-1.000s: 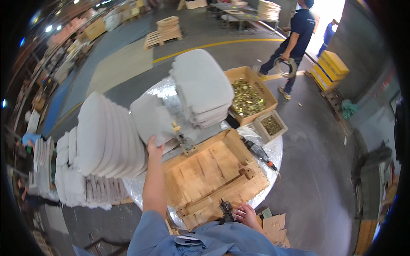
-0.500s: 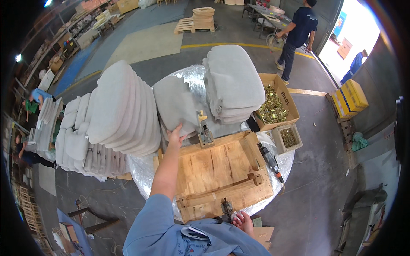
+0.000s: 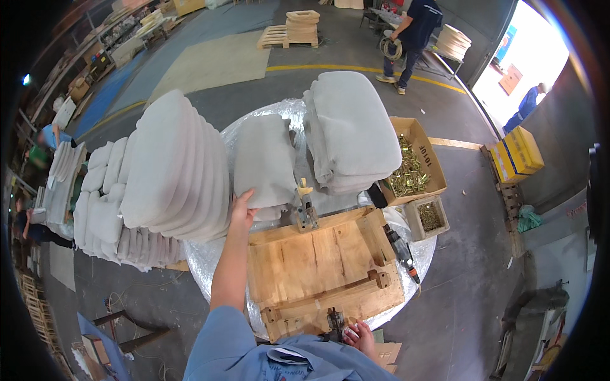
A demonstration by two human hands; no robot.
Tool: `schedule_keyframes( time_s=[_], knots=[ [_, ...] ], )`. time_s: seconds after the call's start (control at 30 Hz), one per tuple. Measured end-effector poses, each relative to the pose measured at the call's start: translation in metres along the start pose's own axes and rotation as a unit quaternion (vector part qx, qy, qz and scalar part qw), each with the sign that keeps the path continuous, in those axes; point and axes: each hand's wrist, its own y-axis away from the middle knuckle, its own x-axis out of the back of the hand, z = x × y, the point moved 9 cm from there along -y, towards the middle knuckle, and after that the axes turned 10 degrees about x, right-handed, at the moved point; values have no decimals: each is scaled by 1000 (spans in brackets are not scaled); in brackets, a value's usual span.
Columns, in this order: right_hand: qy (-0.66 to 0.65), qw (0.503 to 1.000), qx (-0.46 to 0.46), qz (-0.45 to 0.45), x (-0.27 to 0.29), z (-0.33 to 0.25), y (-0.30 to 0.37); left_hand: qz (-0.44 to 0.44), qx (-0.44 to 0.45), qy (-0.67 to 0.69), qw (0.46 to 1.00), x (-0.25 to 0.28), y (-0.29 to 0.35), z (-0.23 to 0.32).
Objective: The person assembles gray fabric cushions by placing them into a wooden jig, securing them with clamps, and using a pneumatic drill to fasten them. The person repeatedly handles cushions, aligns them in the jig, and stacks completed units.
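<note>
My left hand (image 3: 242,208) reaches forward and grips the near edge of a grey fabric-covered pad (image 3: 264,152), fingers under it and thumb on top. This pad sits between a tall leaning row of pale grey cushions (image 3: 175,165) and a second stack of cushions (image 3: 352,127). Close to my body, my right hand (image 3: 362,340) is curled beside a black toggle clamp (image 3: 335,320); whatever its fingers hold is too small to make out. Between the hands lies a wooden jig (image 3: 305,260), with another metal clamp (image 3: 307,209) on its far edge.
A carton of brass-coloured hardware (image 3: 410,168) and a small bin of fasteners (image 3: 431,216) stand to the right. A power driver (image 3: 401,251) lies along the jig's right side. Plastic film covers the round table (image 3: 200,260). A person (image 3: 416,32) carries coiled hose beyond.
My left hand has moved slightly left and nearer, and the grey pad has shifted and turned with it. The person with the hose has stepped left.
</note>
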Motion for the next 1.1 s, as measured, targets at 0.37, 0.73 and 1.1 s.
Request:
schedule_keyframes(
  time_s=[0.37,0.73,1.1],
  knots=[
    [16,999,22,-30,-14,-9,10,-137,-122,71,980,-118,87,107],
    [-200,852,240,-421,-260,-227,135,-171,86,-95,977,-74,332,-55],
    [399,434,730,-347,-299,-205,333,-225,-166,-347,895,-106,435,-127]
  ],
)
